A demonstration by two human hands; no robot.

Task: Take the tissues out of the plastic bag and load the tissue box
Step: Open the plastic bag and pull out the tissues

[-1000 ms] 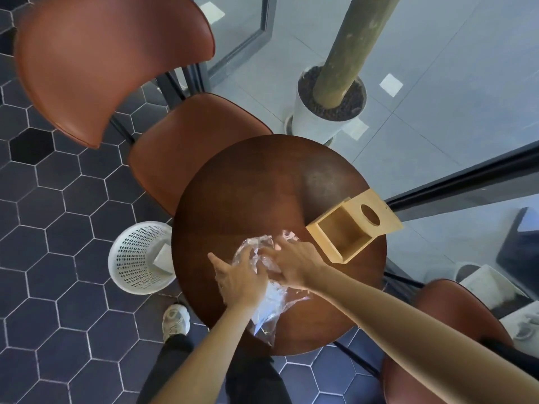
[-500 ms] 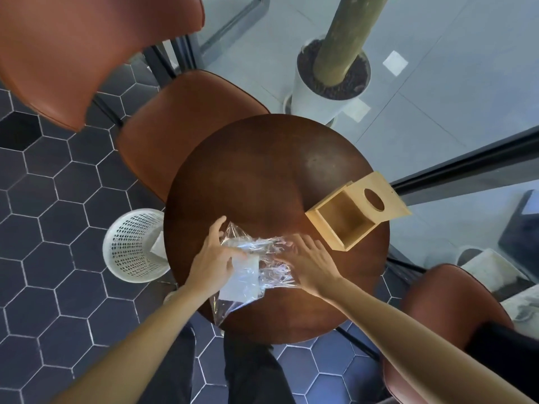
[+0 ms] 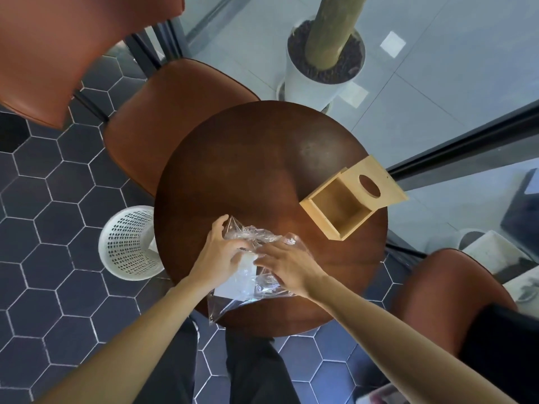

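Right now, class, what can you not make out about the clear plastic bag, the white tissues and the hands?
Head view only:
- white tissues: count hidden by the crinkled clear plastic bag and both hands.
- left hand, right hand: grips overlap; fingertips hidden.
- pale wooden tissue box: near inside wall unseen.

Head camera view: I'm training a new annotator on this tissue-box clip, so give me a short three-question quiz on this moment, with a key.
1. True or false: the tissues are already out of the plastic bag.
2. Where does the wooden tissue box stand, seen from the hands?
A. on the floor
B. on the round table, to the right and farther off
C. on a chair
3. Fill in: the lid with the round hole is slid ____, so the box's inside shows.

Key
1. False: the white stack lies inside the clear bag, with the left hand and right hand both on the bag.
2. B
3. open
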